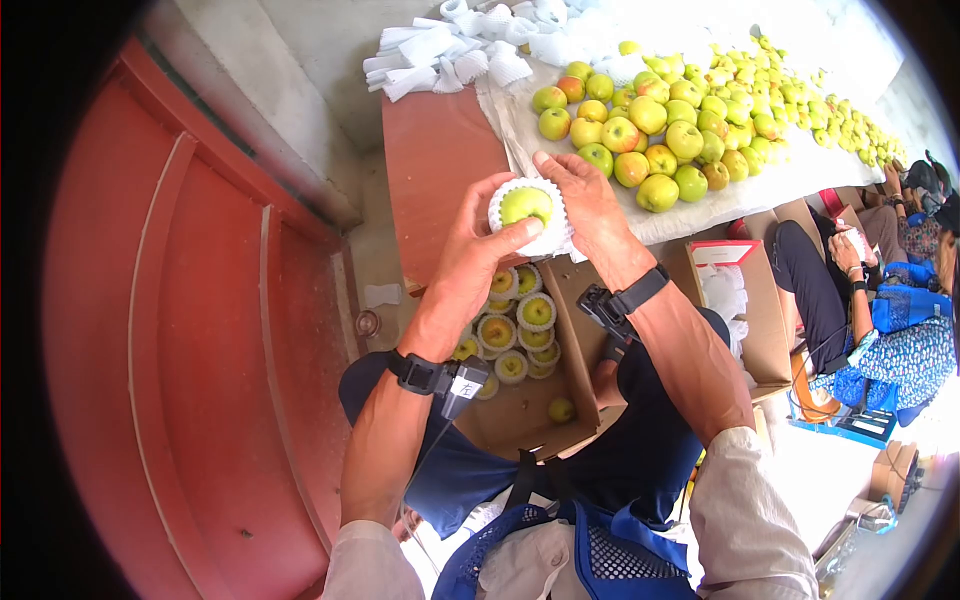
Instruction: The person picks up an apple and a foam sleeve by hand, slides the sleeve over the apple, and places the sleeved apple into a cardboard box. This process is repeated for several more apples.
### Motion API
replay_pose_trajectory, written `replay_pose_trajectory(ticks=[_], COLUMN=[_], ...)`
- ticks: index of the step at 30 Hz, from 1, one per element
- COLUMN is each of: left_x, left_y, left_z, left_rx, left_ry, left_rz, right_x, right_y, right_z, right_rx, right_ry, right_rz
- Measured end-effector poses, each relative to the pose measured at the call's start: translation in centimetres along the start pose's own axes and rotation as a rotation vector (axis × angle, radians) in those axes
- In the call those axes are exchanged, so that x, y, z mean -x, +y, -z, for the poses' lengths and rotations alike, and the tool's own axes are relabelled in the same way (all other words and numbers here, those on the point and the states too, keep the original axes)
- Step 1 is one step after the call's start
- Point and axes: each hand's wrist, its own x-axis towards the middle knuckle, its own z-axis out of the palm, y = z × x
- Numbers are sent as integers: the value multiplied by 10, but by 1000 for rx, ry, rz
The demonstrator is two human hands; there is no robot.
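A yellow-green apple [527, 206] sits in a white foam net [553, 238] at the front edge of the table. My left hand [478, 240] is closed round the net's left side, its thumb pressed on the apple. On the other side, my right hand [592, 205] grips the net, its thumb pointing up and some fingers hidden behind the foam. Below my hands, an open cardboard box [575, 370] holds several apples in foam nets [497, 332] and one bare apple [561, 410] near its front.
Loose apples [684, 140] cover the cloth on the red table [430, 150]. White foam nets [440, 55] are piled at the back left. Another carton [765, 300] with white foam stands right of my knees. Co-workers [850, 260] sit farther right; a red door [200, 330] stands left.
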Motion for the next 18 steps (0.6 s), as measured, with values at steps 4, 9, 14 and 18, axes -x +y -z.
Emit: replay_pose_trajectory(ticks=[4, 9, 14, 18], left_x=[-3, 0, 1, 1], left_y=[-3, -2, 1, 1], left_z=[7, 3, 7, 4], left_rx=[145, 297, 326, 354], left_ry=[-6, -19, -69, -57], left_rz=[0, 20, 61, 55], right_x=[-2, 0, -1, -6], right_y=[-2, -9, -10, -2], right_z=[-2, -6, -4, 0], right_rx=[62, 233, 330, 225], right_ry=[-10, 36, 96, 87], right_rz=[50, 207, 197, 178])
